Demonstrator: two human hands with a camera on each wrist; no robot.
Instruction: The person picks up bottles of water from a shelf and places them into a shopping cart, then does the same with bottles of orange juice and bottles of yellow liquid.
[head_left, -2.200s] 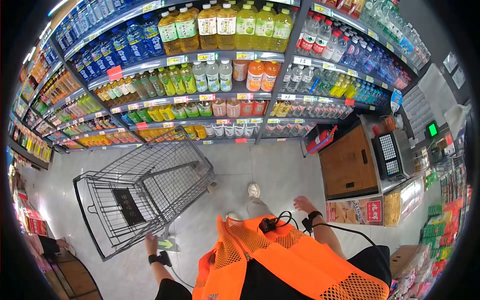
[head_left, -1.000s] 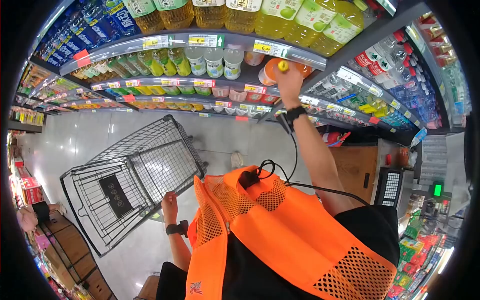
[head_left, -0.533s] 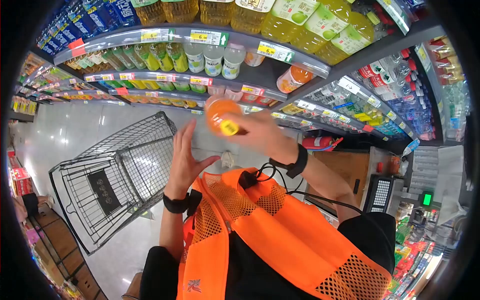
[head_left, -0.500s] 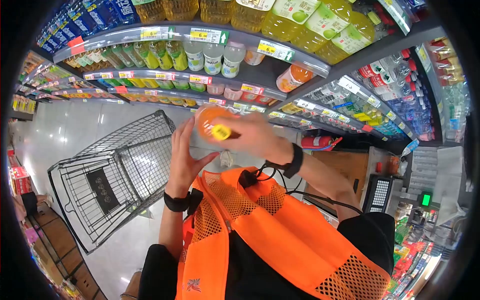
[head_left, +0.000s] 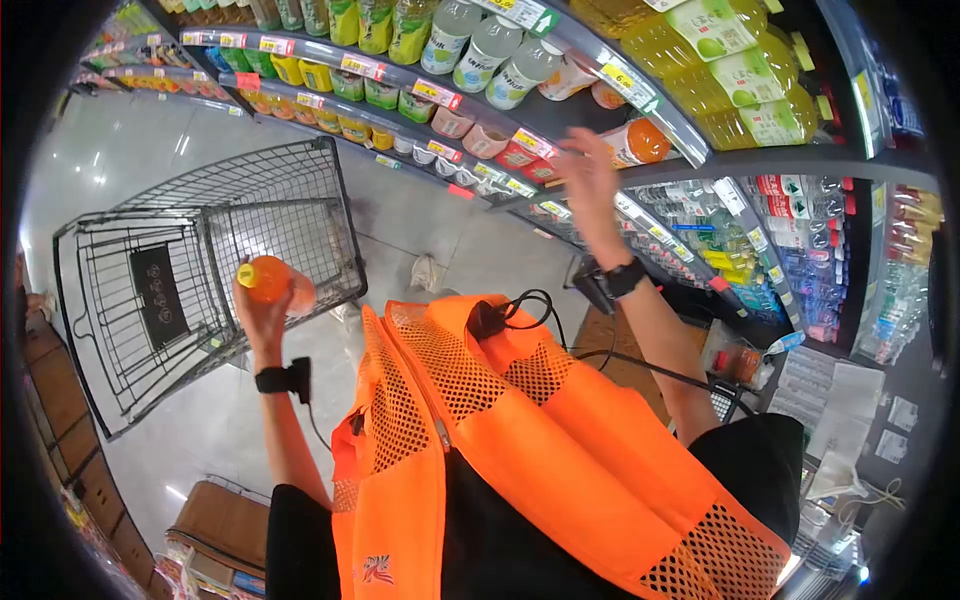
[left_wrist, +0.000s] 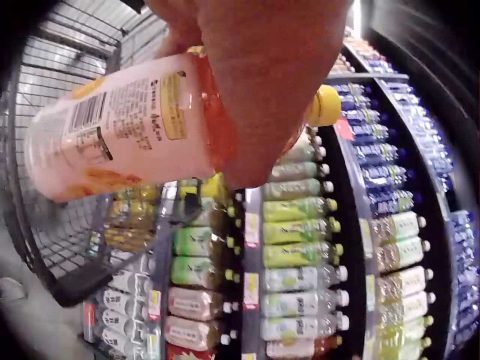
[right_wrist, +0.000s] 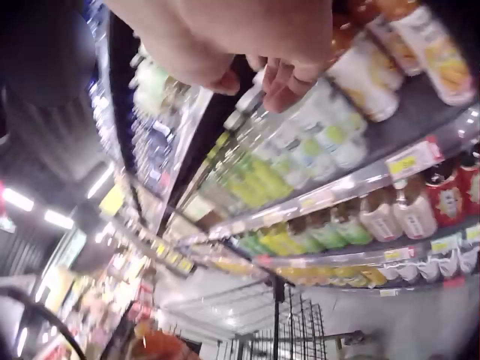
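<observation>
My left hand (head_left: 262, 325) grips an orange juice bottle (head_left: 283, 284) with a yellow cap, out over the near side of the shopping cart (head_left: 157, 296). In the left wrist view the fingers wrap the bottle's neck end, and its pale label with a barcode (left_wrist: 88, 112) shows. My right hand (head_left: 592, 190) is raised before the drink shelf, its fingers loosely spread and holding nothing. Just past it, more orange juice bottles (head_left: 642, 142) lie in view on the shelf. In the right wrist view that hand (right_wrist: 247, 37) is in front of clear-topped bottles (right_wrist: 319, 127).
Tiered shelves of drinks with price rails (head_left: 440, 95) run along the front and right. The wire cart stands at the left on a grey tiled floor (head_left: 420, 225). A brown box-like seat (head_left: 225, 525) is at lower left. Cables (head_left: 545, 310) trail from the right wrist and vest.
The right hand took an orange juice bottle off the shelf and brought it to the left hand. Now the left hand holds it by the cart, and the right hand is back at the shelf.
</observation>
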